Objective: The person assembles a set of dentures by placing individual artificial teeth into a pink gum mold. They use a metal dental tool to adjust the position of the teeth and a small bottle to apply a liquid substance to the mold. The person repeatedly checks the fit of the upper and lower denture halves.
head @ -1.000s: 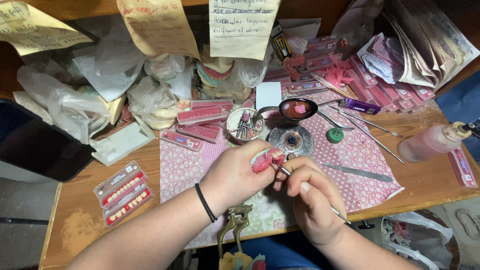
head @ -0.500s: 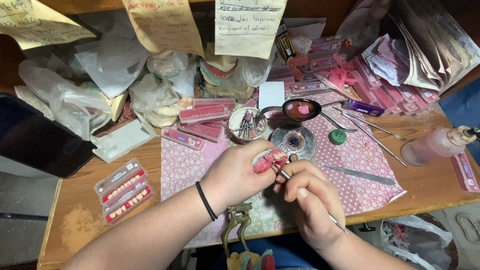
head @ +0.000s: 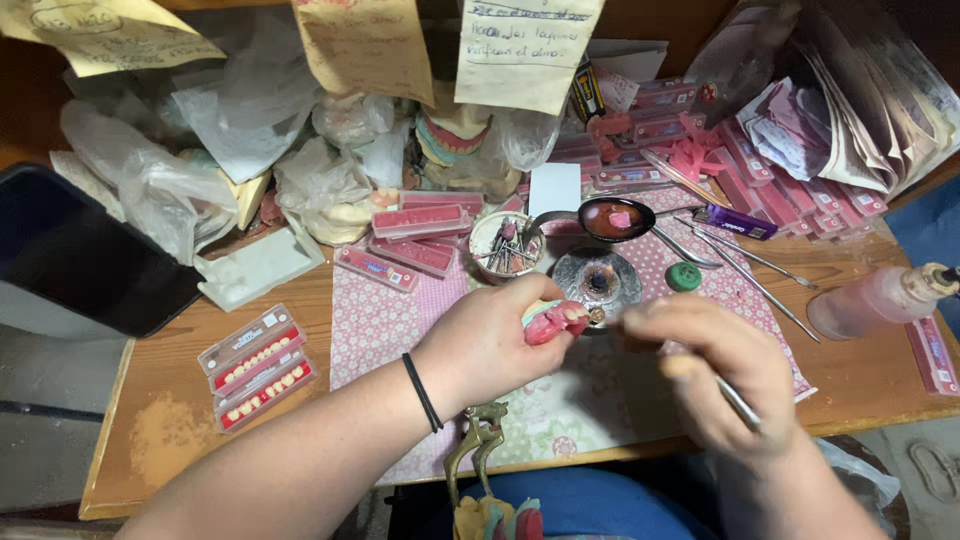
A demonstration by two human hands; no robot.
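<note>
While both hands meet over the patterned mat, entries run outward from the fingers:

Left hand: fingers clamped on a pink wax denture piece, thumb on top; black band at the wrist.

Right hand: blurred; fingers closed round a thin metal instrument, handle trailing back past the palm, tip at the denture piece.

Denture piece: between the two sets of fingertips, held above the mat, not resting on it.

Just beyond the fingertips: round metal dish with dark residue; small cup of burs to its left; green cap to its right.

Further out: spoon holding melted pink wax; loose steel tools lying diagonally.

Left of the left wrist: cards of artificial teeth on the bare counter.

Far right of the right hand: pinkish bottle lying on its side.

Far edge: plastic bags, plaster casts, stacked pink tooth cards, hanging paper notes.
</note>
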